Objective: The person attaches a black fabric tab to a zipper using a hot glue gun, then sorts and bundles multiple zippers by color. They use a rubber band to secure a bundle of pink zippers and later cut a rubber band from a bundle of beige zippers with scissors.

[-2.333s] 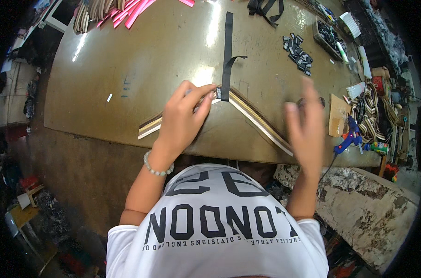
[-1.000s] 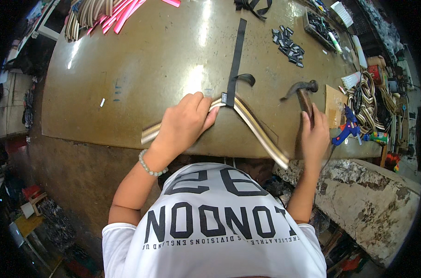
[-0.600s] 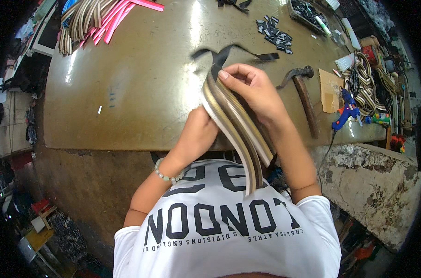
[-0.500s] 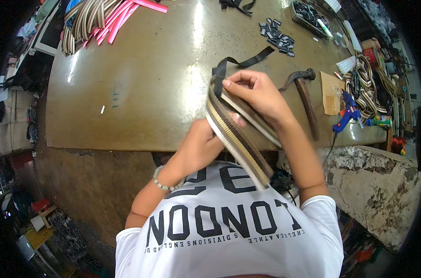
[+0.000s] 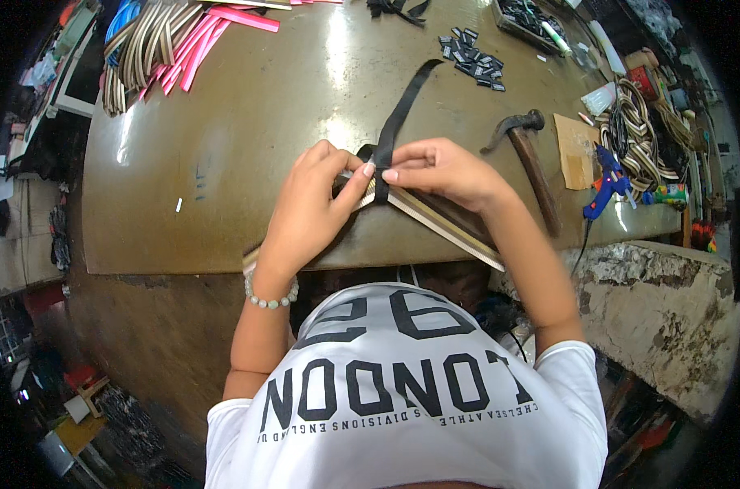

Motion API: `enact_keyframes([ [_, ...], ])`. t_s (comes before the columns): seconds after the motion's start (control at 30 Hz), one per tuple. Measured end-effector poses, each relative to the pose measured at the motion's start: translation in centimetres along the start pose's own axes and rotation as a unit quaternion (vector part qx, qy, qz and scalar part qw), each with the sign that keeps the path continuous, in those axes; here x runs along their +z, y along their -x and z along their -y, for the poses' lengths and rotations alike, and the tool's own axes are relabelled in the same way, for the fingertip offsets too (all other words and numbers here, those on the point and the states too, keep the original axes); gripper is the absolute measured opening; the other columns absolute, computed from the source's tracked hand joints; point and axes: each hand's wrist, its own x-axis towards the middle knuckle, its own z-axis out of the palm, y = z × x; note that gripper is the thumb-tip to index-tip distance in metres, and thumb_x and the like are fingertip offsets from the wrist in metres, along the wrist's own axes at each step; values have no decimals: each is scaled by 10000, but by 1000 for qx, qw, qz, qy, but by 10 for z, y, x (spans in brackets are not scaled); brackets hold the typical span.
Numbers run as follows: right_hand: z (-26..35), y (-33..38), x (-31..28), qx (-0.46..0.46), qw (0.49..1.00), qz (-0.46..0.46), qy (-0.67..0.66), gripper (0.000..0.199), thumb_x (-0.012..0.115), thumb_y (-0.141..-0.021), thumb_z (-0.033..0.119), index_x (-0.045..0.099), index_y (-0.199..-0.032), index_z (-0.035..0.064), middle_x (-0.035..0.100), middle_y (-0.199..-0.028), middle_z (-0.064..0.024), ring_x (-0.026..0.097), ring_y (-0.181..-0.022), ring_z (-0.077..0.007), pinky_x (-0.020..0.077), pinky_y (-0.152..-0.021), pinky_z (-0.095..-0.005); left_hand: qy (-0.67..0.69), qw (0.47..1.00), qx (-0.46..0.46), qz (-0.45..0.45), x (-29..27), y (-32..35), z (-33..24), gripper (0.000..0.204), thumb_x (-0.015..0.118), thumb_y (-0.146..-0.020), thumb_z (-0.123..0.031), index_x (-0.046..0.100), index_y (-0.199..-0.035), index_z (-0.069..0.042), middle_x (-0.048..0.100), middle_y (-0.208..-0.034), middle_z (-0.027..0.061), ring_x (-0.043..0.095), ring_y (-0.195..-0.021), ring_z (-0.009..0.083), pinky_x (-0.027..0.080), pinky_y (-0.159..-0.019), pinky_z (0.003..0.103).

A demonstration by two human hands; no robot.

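A striped webbing strap (image 5: 445, 228) in cream, brown and black bends at its middle, at the table's front edge. One end slants to the right under my right forearm; the other passes beneath my left hand and shows again by the wrist. Around the bend goes a black ribbon (image 5: 403, 110), its long tail lying away across the table. My left hand (image 5: 309, 200) is closed, thumb and fingers pinching the strap beside the ribbon. My right hand (image 5: 447, 175) pinches the ribbon at the crossing, thumb tip close to the left thumb. The ribbon's far side is partly hidden by my fingers.
A hammer (image 5: 533, 171) lies right of my hands, beside a cardboard piece (image 5: 575, 152) and a blue glue gun (image 5: 606, 186). Beyond are small black tags (image 5: 474, 61) and a tray (image 5: 533, 28). Striped and pink straps (image 5: 195, 57) are heaped far left; coiled straps (image 5: 635, 134) at right.
The strap, folded and hanging toward my body before, is now spread to both sides. My left hand has moved up and forward to the ribbon. The ribbon's tail now stretches straighter away from me.
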Motion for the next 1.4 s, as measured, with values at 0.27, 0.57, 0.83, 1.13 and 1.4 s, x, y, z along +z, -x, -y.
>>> enact_keyframes([
  [0.27,34,-3,12,-392,866,-105,292,509,601,-793,46,537,-1292,118,440,-1373,-99,400,-1276,-190,413,-910,-296,-153,985,-6,-78,25,0,7,134,612,-865,-200,595,-873,-67,594,-812,115,594,-777,315,462,-640,412],
  [0.57,-29,-15,39,-339,813,-257,398,282,550,-759,-60,601,-1035,-35,569,-970,-182,569,-932,-357,486,-798,-397,-80,992,-60,-80,32,-2,13,120,616,-861,-136,565,-959,-91,635,-779,138,614,-652,338,471,-587,412],
  [0.83,-43,17,48,-404,694,-214,556,207,558,-735,26,600,-927,-38,567,-919,-147,593,-988,-308,517,-817,-339,-88,993,10,-72,36,1,15,164,586,-846,-86,634,-983,-164,579,-738,113,595,-673,324,473,-575,413],
  [1.13,-37,74,62,-304,775,-22,554,293,603,-766,54,623,-1055,10,610,-1006,-148,578,-1084,-328,496,-872,-374,-107,991,22,-71,39,3,19,164,581,-857,-99,636,-1000,-158,573,-737,113,592,-662,340,484,-578,423],
  [1.4,-61,152,-96,-147,578,-767,237,309,755,-814,261,526,-807,54,538,-813,-25,480,-736,-97,409,-678,-242,-45,984,46,-169,29,8,11,158,628,-850,-100,642,-1007,-97,544,-715,101,560,-597,287,461,-549,380],
])
